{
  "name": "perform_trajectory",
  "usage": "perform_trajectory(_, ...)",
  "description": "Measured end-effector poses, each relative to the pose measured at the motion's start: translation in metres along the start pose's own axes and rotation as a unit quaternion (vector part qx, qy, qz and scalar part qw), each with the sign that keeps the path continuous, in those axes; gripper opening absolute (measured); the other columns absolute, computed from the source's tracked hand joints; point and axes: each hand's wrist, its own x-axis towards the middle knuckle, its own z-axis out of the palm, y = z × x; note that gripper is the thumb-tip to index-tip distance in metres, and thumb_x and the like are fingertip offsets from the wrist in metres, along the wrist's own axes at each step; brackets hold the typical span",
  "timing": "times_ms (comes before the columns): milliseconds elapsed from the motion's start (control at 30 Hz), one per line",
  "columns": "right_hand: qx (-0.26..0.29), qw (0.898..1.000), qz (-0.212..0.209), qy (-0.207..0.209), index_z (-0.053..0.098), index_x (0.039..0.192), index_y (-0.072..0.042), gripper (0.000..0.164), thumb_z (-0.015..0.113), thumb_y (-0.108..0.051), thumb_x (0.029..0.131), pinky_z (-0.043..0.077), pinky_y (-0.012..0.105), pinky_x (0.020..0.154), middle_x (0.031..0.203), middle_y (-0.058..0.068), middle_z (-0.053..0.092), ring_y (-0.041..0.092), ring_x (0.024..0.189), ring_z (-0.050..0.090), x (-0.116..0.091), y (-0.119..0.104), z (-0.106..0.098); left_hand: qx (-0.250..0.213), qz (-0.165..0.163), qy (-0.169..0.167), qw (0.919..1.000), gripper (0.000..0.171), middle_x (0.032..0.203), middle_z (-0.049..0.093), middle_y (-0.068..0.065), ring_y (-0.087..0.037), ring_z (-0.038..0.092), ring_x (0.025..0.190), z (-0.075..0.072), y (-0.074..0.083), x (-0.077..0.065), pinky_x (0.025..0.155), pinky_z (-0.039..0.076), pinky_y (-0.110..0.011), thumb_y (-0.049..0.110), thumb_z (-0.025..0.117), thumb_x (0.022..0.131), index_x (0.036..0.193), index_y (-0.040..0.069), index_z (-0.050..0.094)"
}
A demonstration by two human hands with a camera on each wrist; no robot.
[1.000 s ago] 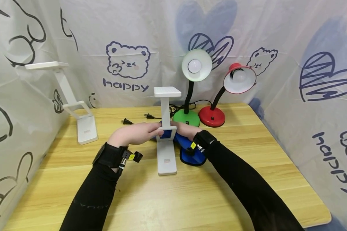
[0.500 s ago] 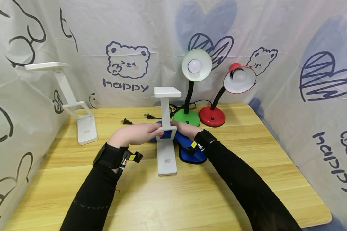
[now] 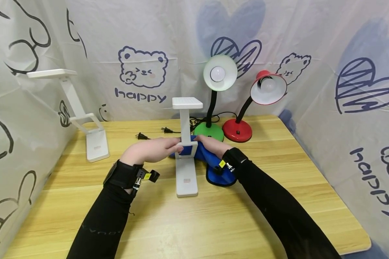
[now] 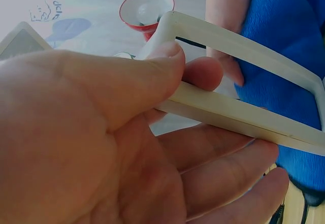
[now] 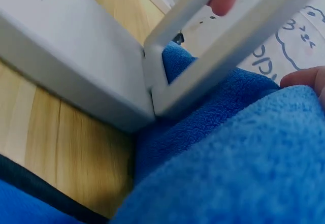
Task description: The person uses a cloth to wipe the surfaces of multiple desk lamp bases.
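Observation:
A white desk lamp (image 3: 187, 180) stands on the table in front of me, its flat head upright above a hinged open frame (image 4: 223, 109). My left hand (image 3: 152, 149) holds this frame, thumb on one side and fingers behind one bar. From the right, my right hand (image 3: 212, 145) holds a blue cloth (image 3: 215, 176) with black edging against the back of the lamp. Blue plush fabric (image 5: 218, 168) shows through the frame's opening in the right wrist view and covers most of that hand; only fingertips (image 5: 304, 77) show. One flap of cloth hangs toward the table.
A second white lamp (image 3: 97, 145) stands at the back left. Behind the middle lamp are a green lamp (image 3: 201, 130) and a red lamp (image 3: 238, 131), with black cords and two plugs (image 3: 142, 136) lying on the table (image 3: 278, 201). Patterned curtains surround the table.
My right hand has shifted slightly right, pulling the blue cloth and its lower flap along behind the lamp. The left hand and the lamp have stayed in place.

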Motion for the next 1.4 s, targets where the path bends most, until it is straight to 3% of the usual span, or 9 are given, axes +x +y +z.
perform_trajectory(233, 0.048, 0.991, -0.103, -0.076, 0.043, 0.143, -0.018, 0.054, 0.031, -0.052, 0.102, 0.02, 0.043, 0.116, 0.146, 0.005, 0.043, 0.023, 0.137, 0.036, 0.009, -0.005, 0.017, 0.006, -0.002, 0.0, 1.0, 0.027, 0.106, 0.056, -0.001, -0.018, 0.054, 0.096, 0.0, -0.001, 0.0, 0.082, 0.042, -0.037, 0.042, 0.036, 0.104, 0.111, 0.022, 0.053)
perform_trajectory(433, 0.037, 0.998, -0.05, -0.023, 0.04, 0.145, -0.026, 0.054, 0.026, -0.053, 0.102, 0.013, 0.045, 0.118, 0.155, -0.002, 0.03, 0.02, 0.145, 0.022, 0.005, 0.004, 0.018, -0.002, -0.001, -0.001, 1.0, 0.027, 0.114, 0.059, -0.001, -0.015, 0.056, 0.102, 0.0, -0.001, 0.0, 0.09, 0.044, -0.037, 0.041, 0.036, 0.105, 0.119, 0.023, 0.053)
perform_trajectory(567, 0.044, 0.999, -0.015, 0.012, 0.045, 0.143, -0.025, 0.055, 0.03, -0.056, 0.099, 0.016, 0.043, 0.118, 0.151, -0.002, 0.036, 0.019, 0.14, 0.03, -0.007, 0.014, 0.015, -0.001, 0.004, 0.0, 1.0, 0.027, 0.106, 0.059, -0.001, -0.017, 0.055, 0.096, 0.0, -0.001, 0.001, 0.084, 0.043, -0.037, 0.04, 0.036, 0.105, 0.115, 0.022, 0.054)
perform_trajectory(700, 0.073, 0.997, -0.001, 0.027, 0.034, 0.15, -0.024, 0.065, 0.039, -0.058, 0.095, 0.017, 0.044, 0.118, 0.155, -0.002, 0.032, 0.02, 0.142, 0.028, -0.025, 0.026, 0.012, 0.004, 0.0, 0.004, 1.0, 0.028, 0.097, 0.055, 0.0, -0.02, 0.054, 0.093, 0.001, -0.001, 0.0, 0.08, 0.04, -0.037, 0.04, 0.036, 0.105, 0.109, 0.02, 0.054)
perform_trajectory(867, 0.073, 0.995, -0.016, 0.063, 0.016, 0.155, -0.018, 0.077, 0.038, -0.061, 0.095, 0.014, 0.048, 0.118, 0.159, 0.001, 0.02, 0.024, 0.146, 0.02, -0.053, 0.042, 0.006, 0.01, -0.004, 0.012, 0.9999, 0.03, 0.099, 0.055, 0.0, -0.02, 0.054, 0.097, 0.002, 0.0, 0.001, 0.085, 0.041, -0.037, 0.042, 0.034, 0.105, 0.108, 0.019, 0.054)
perform_trajectory(967, 0.018, 0.992, -0.065, 0.106, 0.031, 0.149, -0.01, 0.072, 0.034, -0.06, 0.098, 0.023, 0.047, 0.115, 0.151, 0.007, 0.034, 0.026, 0.14, 0.031, -0.07, 0.051, 0.006, 0.01, -0.006, 0.021, 0.9997, 0.033, 0.099, 0.056, 0.0, -0.019, 0.054, 0.095, 0.002, -0.001, 0.003, 0.083, 0.042, -0.038, 0.041, 0.034, 0.105, 0.11, 0.016, 0.054)
perform_trajectory(1067, -0.046, 0.978, -0.148, 0.14, 0.055, 0.111, -0.006, 0.055, 0.034, -0.056, 0.101, 0.044, 0.039, 0.088, 0.106, 0.012, 0.056, 0.029, 0.102, 0.056, -0.084, 0.057, 0.012, 0.006, -0.007, 0.034, 0.9994, 0.03, 0.104, 0.059, -0.002, -0.019, 0.054, 0.095, 0.003, -0.004, 0.006, 0.081, 0.042, -0.038, 0.038, 0.034, 0.106, 0.111, 0.016, 0.053)
perform_trajectory(1167, -0.113, 0.954, -0.233, 0.148, 0.041, 0.079, -0.011, 0.043, 0.039, -0.048, 0.103, 0.036, 0.031, 0.059, 0.071, 0.006, 0.037, 0.026, 0.063, 0.047, -0.096, 0.061, 0.023, 0.003, -0.008, 0.055, 0.9984, 0.028, 0.111, 0.062, -0.004, -0.02, 0.056, 0.097, 0.005, -0.006, 0.01, 0.081, 0.043, -0.039, 0.039, 0.035, 0.105, 0.111, 0.017, 0.052)
perform_trajectory(1400, -0.267, 0.905, -0.312, 0.11, 0.045, 0.079, -0.023, 0.026, 0.05, -0.035, 0.101, 0.035, 0.023, 0.058, 0.071, -0.007, 0.038, 0.007, 0.062, 0.041, -0.111, 0.068, 0.047, 0.019, -0.016, 0.115, 0.9931, 0.026, 0.096, 0.061, -0.005, -0.018, 0.058, 0.087, 0.011, -0.011, 0.023, 0.074, 0.045, -0.037, 0.041, 0.034, 0.105, 0.102, 0.02, 0.05)
